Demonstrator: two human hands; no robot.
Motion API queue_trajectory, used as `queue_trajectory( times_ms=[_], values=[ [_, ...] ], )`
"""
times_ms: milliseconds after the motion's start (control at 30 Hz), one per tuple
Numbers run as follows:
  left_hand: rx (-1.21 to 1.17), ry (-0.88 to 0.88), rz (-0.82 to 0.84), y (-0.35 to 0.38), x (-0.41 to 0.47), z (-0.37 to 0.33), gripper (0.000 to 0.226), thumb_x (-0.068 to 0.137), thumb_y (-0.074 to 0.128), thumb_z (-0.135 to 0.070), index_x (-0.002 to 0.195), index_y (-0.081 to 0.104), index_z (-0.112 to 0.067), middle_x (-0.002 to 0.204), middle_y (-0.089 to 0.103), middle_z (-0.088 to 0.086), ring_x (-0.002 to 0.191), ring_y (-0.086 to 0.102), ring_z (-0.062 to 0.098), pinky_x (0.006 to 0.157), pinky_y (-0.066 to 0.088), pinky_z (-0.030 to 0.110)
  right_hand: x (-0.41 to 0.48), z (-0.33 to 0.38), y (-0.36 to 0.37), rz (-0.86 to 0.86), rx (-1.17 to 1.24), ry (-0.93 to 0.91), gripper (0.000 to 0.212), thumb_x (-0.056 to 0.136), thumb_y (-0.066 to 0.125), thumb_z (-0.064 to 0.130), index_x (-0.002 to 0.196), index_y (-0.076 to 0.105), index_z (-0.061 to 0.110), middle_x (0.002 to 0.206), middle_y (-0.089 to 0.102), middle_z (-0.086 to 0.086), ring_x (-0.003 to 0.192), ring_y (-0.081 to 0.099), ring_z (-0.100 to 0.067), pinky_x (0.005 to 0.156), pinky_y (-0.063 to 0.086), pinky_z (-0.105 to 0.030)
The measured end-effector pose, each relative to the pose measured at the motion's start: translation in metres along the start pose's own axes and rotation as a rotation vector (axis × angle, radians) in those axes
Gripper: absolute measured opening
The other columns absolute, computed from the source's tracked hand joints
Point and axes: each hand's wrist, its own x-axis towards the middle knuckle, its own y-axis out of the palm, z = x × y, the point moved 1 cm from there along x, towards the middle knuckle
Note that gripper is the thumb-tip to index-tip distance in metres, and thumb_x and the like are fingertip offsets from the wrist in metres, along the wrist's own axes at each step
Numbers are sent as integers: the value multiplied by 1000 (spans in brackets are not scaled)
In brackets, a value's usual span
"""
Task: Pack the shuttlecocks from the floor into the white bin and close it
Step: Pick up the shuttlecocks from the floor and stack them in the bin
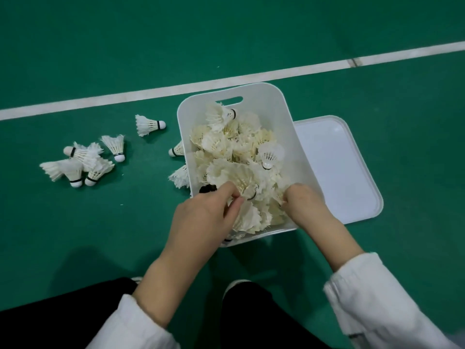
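Over the white bin (285,117), left hand (201,217) fingers pinch a shuttlecock (239,177); right hand (308,204) fingers are hidden.

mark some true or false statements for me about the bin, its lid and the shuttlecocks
1. The white bin holds a heap of shuttlecocks. True.
2. The lid is closed on the bin. False: it lies flat on the floor at the bin's right.
3. Every shuttlecock is packed. False: a loose cluster lies on the floor left of the bin.
4. The left hand and right hand both reach into the bin. True.
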Motion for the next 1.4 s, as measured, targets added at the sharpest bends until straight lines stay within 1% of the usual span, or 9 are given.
queue_trajectory(
  times_ms=[167, 233, 400, 500, 667, 900, 1100, 1233, 1400],
  values=[
    [23, 96, 32, 0, 1, -4, 16, 90, 51, -40, 84, 57, -26, 51, 55, -8, 45, 51, 13, 43, 44, 28, -49, 5, -32, -407, 425, -326, 33, 89, 55, 12, 122, 55, 20, 125, 49, 5, 88, 59, -15, 79, 49, -32],
    [36, 121, 39, 2, 2, -6, 15, 89, 52, -38, 83, 56, -25, 51, 56, -8, 44, 51, 16, 42, 40, 27, -67, 12, -36, -380, 537, -521, 44, 86, 59, 7, 127, 50, 20, 130, 45, 9, 76, 53, -3, 77, 47, -23],
    [-21, 108, 27, 1, 1, -7, 16, 89, 54, -36, 82, 56, -22, 51, 49, -8, 47, 48, 19, 46, 41, 30, -75, 19, -34, -429, 492, -599, 75, 84, 63, 6, 141, 19, 31, 145, 22, 12, 86, 49, -4, 70, 54, -33],
    [-13, 122, 23, 0, 2, -6, 16, 90, 52, -37, 83, 54, -23, 52, 46, -8, 48, 46, 20, 47, 40, 30, -69, 22, -31, -441, 344, -638, 54, 87, 58, 10, 131, 34, 30, 143, 27, 10, 82, 52, -7, 64, 54, -41],
    [28, 125, 90, 1, 4, -3, 20, 92, 43, -42, 90, 57, -27, 53, 49, -11, 49, 51, 17, 47, 39, 27, -56, 19, -27, -465, 231, -612, 13, 85, 62, 13, 97, 56, 12, 125, 49, -5, 77, 59, -22, 53, 52, -41],
    [-314, -35, 181, -19, 0, 9, 50, 87, 34, -53, 133, 33, -35, 75, 59, -9, 66, 58, 0, 59, 42, 12, -65, -7, -44, -572, 384, -426, 8, 87, 63, 19, 85, 62, 11, 104, 62, 2, 69, 52, -12, 62, 50, -34],
    [-337, -22, 151, -30, -5, 31, 25, 77, 61, -45, 98, 53, -33, 98, 49, -21, 88, 53, -6, 74, 43, 11, -73, -10, -26, -302, 317, -192, 12, 89, 59, 25, 90, 67, 16, 91, 65, 2, 80, 59, -19, 74, 45, -32],
    [-274, 11, 72, -26, -7, 32, 2, 84, 61, -27, 84, 60, -26, 87, 54, -15, 80, 53, 0, 67, 41, 13, -63, 2, -10, -160, 230, -140, 17, 89, 58, 27, 93, 70, 16, 98, 69, -1, 93, 62, -23, 80, 48, -32],
    [-240, 3, 42, -22, -10, 31, 9, 85, 60, -30, 86, 64, -21, 82, 55, -12, 76, 53, 4, 61, 37, 16, -47, 8, 1, -63, 206, -82, 23, 87, 58, 27, 89, 72, 10, 89, 71, -10, 89, 61, -29, 77, 49, -34]
  ],
)
